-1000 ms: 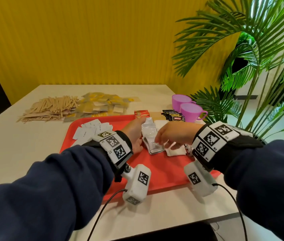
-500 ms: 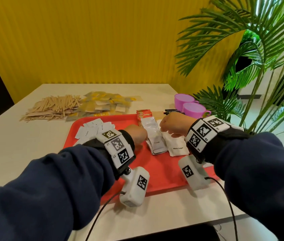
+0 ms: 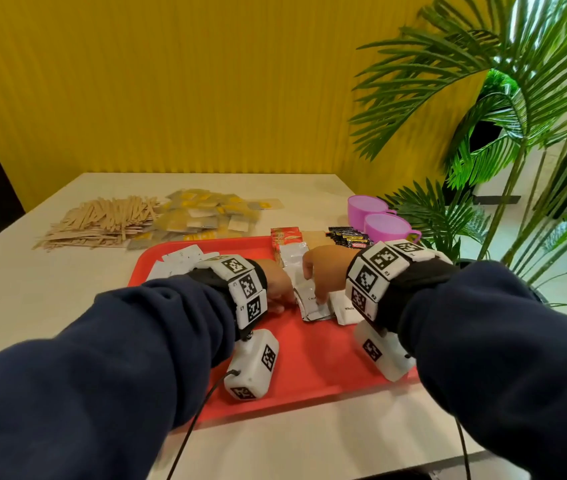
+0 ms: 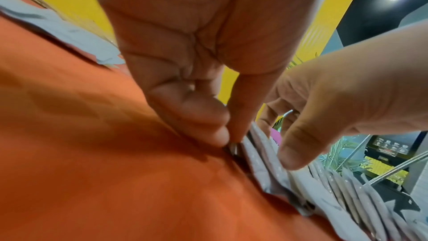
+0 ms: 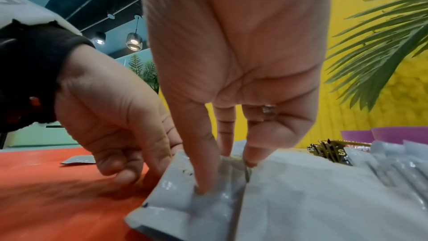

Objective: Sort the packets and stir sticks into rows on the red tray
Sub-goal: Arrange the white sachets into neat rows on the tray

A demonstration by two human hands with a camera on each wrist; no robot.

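Fingertips (image 5: 203,188) press creamer packets (image 3: 313,303) beside bare red tray (image 3: 313,368).

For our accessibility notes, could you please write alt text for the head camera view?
Two hands in dark blue sleeves straighten a row of silvery white packets on a red plastic tray: left hand, right hand. Wooden stir sticks and two purple cups lie beyond.

Overlapping row of silvery-white packets (image 3: 304,289) flat mid red tray (image 3: 310,358); stir sticks (image 3: 102,223) heaped beyond.
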